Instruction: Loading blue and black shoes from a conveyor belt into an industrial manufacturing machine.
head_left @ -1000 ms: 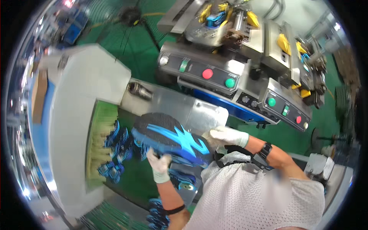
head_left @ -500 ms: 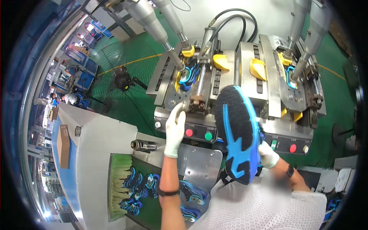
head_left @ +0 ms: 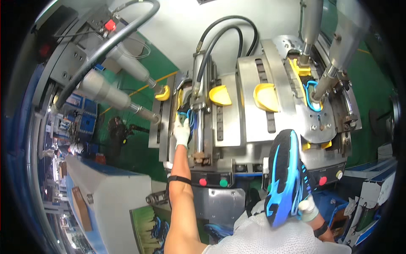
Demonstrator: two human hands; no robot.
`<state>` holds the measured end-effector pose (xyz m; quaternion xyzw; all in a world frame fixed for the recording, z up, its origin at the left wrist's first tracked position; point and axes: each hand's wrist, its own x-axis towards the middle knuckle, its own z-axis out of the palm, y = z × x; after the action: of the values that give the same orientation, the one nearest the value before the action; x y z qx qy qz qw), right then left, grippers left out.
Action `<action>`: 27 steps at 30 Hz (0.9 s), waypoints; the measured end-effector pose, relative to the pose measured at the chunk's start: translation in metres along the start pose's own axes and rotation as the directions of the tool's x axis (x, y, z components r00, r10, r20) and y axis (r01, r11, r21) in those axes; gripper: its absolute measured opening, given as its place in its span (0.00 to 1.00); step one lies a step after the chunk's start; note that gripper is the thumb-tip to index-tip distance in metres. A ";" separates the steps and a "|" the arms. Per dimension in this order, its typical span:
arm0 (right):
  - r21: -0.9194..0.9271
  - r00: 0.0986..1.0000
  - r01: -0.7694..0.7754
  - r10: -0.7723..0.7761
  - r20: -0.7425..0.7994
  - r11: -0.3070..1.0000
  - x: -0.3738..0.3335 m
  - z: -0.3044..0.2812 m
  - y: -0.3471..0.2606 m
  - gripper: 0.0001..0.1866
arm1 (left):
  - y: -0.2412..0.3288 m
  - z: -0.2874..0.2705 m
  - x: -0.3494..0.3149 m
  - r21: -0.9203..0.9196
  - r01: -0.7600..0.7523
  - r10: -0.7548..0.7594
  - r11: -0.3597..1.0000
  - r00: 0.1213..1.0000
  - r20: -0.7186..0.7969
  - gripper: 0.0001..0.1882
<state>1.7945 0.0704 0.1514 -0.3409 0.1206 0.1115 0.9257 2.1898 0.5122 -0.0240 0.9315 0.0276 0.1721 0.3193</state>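
My right hand [head_left: 308, 208], in a pale glove, grips a black and blue sports shoe [head_left: 282, 178] by its side, with the patterned sole facing up toward me. Reaching forward, my gloved left hand [head_left: 182, 132] has its fingers closed at the near end of another blue and black shoe [head_left: 186, 114]. That shoe sits in the left station of a metal pressing machine [head_left: 228, 122], partly hidden by a cylinder and my hand. In the right station a third shoe [head_left: 312, 95] with a light blue collar stays under the metal rods [head_left: 323, 86].
Yellow pads [head_left: 220, 95] stand on the machine. Red [head_left: 203, 182] and green [head_left: 223, 183] buttons line its front. The left rods [head_left: 114, 95] tilt outward over the left station. More shoes [head_left: 160, 230] lie by a green strip curtain [head_left: 141, 224] at lower left. Black hoses [head_left: 228, 21] arch behind.
My left hand has moved forward from the machine's front edge to the shoe in the left station. The left rods have swung up and outward. The right-hand shoe is lower and nearer me.
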 end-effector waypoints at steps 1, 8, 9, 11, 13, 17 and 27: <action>0.005 0.999 0.044 -0.044 -0.015 0.999 -0.001 -0.015 0.017 0.58 | 0.037 -0.009 -0.002 0.142 0.166 -0.175 0.976 0.983 0.053 0.31; -0.046 0.991 -0.096 0.091 -0.097 0.994 0.024 0.013 0.032 0.46 | -0.013 -0.053 0.038 -0.304 0.370 -0.357 0.878 0.929 0.097 0.22; -0.072 0.993 -0.042 0.034 -0.110 0.997 0.029 0.014 0.035 0.43 | 0.018 -0.043 0.023 -0.429 0.352 -0.353 0.832 0.932 0.080 0.23; -0.112 1.000 -0.029 0.028 -0.011 0.993 0.051 0.041 0.044 0.40 | -0.053 -0.084 0.001 -0.317 0.452 -0.499 0.834 0.863 -0.081 0.24; -0.185 0.996 -0.049 0.034 -0.086 0.982 0.061 0.062 0.039 0.37 | 0.007 -0.091 -0.032 -0.425 0.370 -0.407 0.826 0.914 0.004 0.24; -0.367 0.998 -0.067 0.063 -0.025 0.928 0.121 0.089 0.058 0.26 | 0.048 -0.189 -0.140 -0.533 0.159 -0.324 0.831 0.917 -0.231 0.18; -0.681 0.996 -0.061 0.090 0.007 0.730 0.451 0.197 0.178 0.09 | 0.053 -0.297 -0.449 -0.340 0.608 -0.696 0.718 0.622 -0.359 0.21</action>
<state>2.1985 0.3881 0.0548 -0.6478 0.0672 0.1918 0.7342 1.6642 0.5715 0.0907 0.7536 0.4237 0.2622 0.4286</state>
